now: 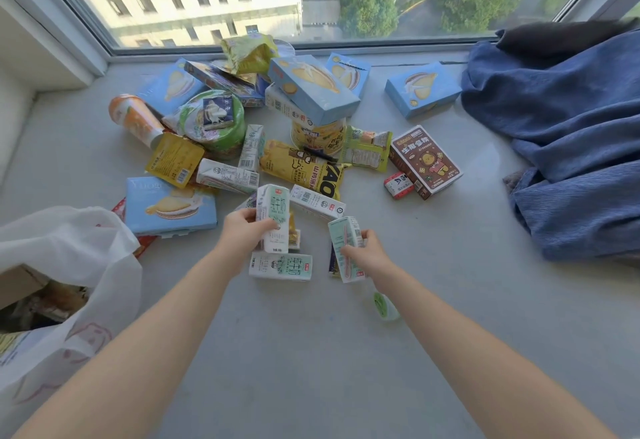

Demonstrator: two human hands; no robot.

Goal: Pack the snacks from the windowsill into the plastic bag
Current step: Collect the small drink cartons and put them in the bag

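The windowsill runs wide and grey under the glass, with bare room near the person and between the forearms. A blue cloth heaps against its right end, well apart from the work. The white plastic bag slumps at the left edge, its mouth gaping up and rightward. The snack pile spreads across the middle, and a flat blue box lies just beside the bag's mouth. The left hand is the nearer one to the bag; its fingers wrap a milk carton whose long axis points away from the person. The right hand grips a second carton, similarly lengthwise. Both loads likely must travel leftward, passing over the blue box
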